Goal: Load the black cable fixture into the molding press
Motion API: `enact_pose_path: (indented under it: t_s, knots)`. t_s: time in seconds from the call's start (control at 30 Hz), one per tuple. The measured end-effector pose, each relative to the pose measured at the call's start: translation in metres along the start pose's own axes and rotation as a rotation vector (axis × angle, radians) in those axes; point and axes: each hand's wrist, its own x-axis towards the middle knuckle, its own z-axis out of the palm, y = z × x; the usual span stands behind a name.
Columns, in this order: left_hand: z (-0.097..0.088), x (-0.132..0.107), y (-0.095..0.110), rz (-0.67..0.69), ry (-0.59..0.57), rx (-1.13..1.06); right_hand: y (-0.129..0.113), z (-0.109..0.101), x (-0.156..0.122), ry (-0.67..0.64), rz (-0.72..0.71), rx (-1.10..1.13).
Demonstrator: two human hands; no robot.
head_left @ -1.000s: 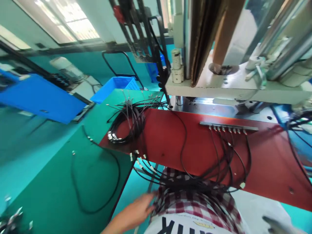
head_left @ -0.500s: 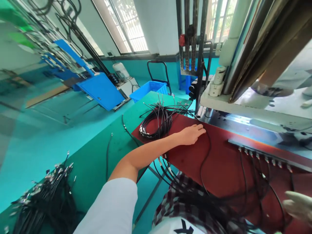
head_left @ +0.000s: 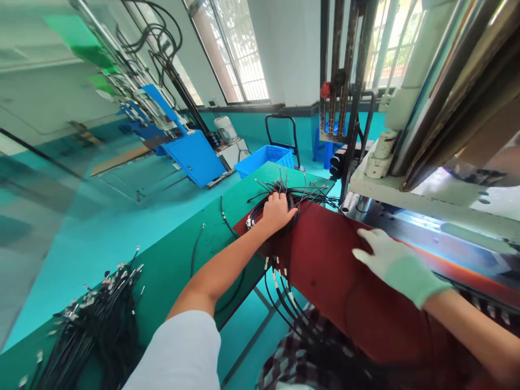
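My bare left hand (head_left: 278,212) lies on top of a coil of thin black cables (head_left: 293,215), fingers over the loops and thumb spread to the right. Whether its fingertips hook any cable is hidden. The coil rests at the far left corner of a dark red board (head_left: 325,260), its loose ends with metal tips fanning out behind. Above the right part of this board is my right hand (head_left: 379,257) in a pale glove with a green cuff. Its thumb and fingers are apart, close to a thin dark cable along the board's back edge.
A press machine (head_left: 430,187) stands along the board's right side. Several black cables with pale fittings (head_left: 290,295) hang over the board's near edge. On the green table (head_left: 162,276) lie a big cable bundle (head_left: 93,330) and two loose cables. A blue crate (head_left: 264,158) stands beyond.
My left hand has moved left from the board's back edge onto the coil. My gloved right hand has come up from the lower right corner over the board. The view has shifted slightly.
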Motion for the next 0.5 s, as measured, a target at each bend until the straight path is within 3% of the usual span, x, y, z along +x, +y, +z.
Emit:
enact_pose_path:
  t_s: [0.1, 0.2, 0.27, 0.37, 0.5]
  knots:
    - [0.007, 0.022, -0.037, -0.156, -0.023, -0.078, -0.031, 0.009, 0.076, -0.073, 0.107, -0.033]
    - [0.015, 0.03, -0.062, -0.193, -0.102, -0.221, -0.036, 0.014, 0.108, -0.115, 0.088, -0.001]
    - [0.019, 0.028, -0.067, -0.174, -0.134, -0.319, -0.03, 0.015, 0.104, -0.155, 0.065, 0.012]
    - [0.022, 0.02, -0.058, -0.12, -0.165, -0.441, -0.022, 0.009, 0.076, -0.243, 0.062, 0.075]
    - [0.03, 0.011, -0.031, -0.002, -0.099, -0.412, -0.027, -0.005, 0.03, -0.509, 0.161, 0.439]
